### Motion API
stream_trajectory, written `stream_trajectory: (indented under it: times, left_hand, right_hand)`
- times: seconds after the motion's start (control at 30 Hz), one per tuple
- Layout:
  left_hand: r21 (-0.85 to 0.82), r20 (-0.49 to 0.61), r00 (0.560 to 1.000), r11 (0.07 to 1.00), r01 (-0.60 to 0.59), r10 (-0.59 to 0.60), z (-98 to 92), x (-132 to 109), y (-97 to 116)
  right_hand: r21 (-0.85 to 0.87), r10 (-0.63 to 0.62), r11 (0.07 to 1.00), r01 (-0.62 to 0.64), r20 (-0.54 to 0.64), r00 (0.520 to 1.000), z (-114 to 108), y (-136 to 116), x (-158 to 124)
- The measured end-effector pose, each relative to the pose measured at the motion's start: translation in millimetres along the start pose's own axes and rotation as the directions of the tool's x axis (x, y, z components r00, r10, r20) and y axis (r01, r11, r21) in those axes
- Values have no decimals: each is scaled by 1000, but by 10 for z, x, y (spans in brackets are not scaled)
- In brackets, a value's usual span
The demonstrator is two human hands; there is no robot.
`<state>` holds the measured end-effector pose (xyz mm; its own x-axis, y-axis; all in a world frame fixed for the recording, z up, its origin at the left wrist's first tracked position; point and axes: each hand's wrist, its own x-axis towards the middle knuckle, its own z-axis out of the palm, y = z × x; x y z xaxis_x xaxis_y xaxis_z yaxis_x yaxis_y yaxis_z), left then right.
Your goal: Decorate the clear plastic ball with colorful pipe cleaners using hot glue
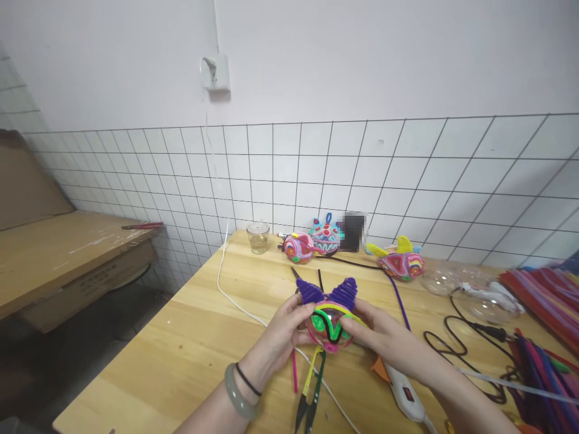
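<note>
A pipe-cleaner craft ball (333, 325) is held above the wooden table (190, 325). It has two purple pointed ears, green spiral eyes, a black and green V shape and a yellow band, with clear plastic showing between. My left hand (289, 325) grips its left side, thumb on the front near one eye. On the right side my right hand (373, 325) holds it, thumb on the front and fingers behind. Below the ball lie scissors (310, 386) with yellow and green parts, and a pink pipe cleaner (295, 371). Part of the ball's back is hidden.
Finished-looking craft balls (298, 248) stand along the tiled wall, beside a lidded glass cup (259, 238). To the right lie clear plastic shells (488, 301), black cable (446, 343), bundled red pipe cleaners (543, 301) and a white device with a switch (403, 389). A white cord (235, 310) crosses the table.
</note>
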<state>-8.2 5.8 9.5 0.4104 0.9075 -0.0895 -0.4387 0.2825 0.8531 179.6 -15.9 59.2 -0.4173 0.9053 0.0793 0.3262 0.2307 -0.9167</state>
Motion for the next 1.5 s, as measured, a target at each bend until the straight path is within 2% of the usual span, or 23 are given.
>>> stream_trajectory:
  times: [0.13, 0.27, 0.43, 0.53, 0.6, 0.67, 0.83, 0.97, 1.1, 1.17, 1.27, 1.33, 1.4, 1.5]
  left_hand:
    - [20, 29, 1000, 1000, -12, 12, 16, -4, -2]
    - [-40, 57, 998, 999, -31, 33, -5, 3, 5]
    - [-173, 32, 999, 985, -6, 12, -36, 4, 54]
    - [-103, -90, 995, 993, -49, 40, -63, 37, 45]
    - [-31, -196, 977, 995, -91, 84, -91, 76, 21]
    - [7, -246, 960, 991, -134, 132, -117, 114, -4]
    - [59, -254, 945, 978, -200, 208, -130, 146, -23]
    - [160, -217, 933, 953, -256, 287, -111, 124, -3]
    - [200, -197, 934, 945, -259, 298, -74, 103, 3]
    - [178, -148, 950, 952, -248, 275, -36, 86, -17]
    - [61, 33, 987, 985, -160, 159, 46, 33, -69]
    - [23, 142, 985, 995, -98, 94, 104, -8, -99]
    - [51, 164, 986, 998, -42, 34, 147, -38, -114]
    - [140, 70, 997, 990, 21, -31, 162, -48, -108]
  right_hand:
    - [102, 30, 994, -30, 0, 1000, 29, -1, -1]
    - [133, 33, 991, -22, -79, 996, -16, -8, 4]
    - [255, 162, 958, -134, -94, 982, -187, -29, -26]
    - [321, 168, 941, -111, -154, 974, -289, -56, -70]
    - [359, 147, 931, -65, -205, 968, -346, -80, -105]
    - [375, 129, 927, -30, -242, 962, -397, -101, -133]
    - [414, 130, 910, -21, -238, 962, -446, -109, -137]
    - [469, 162, 882, -31, -240, 957, -376, -87, -98]
    - [502, 175, 865, -19, -264, 949, -283, -84, -65]
    - [514, 159, 858, 3, -271, 949, -227, -94, -53]
    - [503, 120, 864, 32, -267, 956, -107, -126, -43]
    - [475, 91, 879, 44, -257, 962, -11, -156, -43]
    - [457, 65, 888, 49, -231, 971, 77, -182, -44]
    - [476, 49, 877, 63, -220, 974, 137, -197, -31]
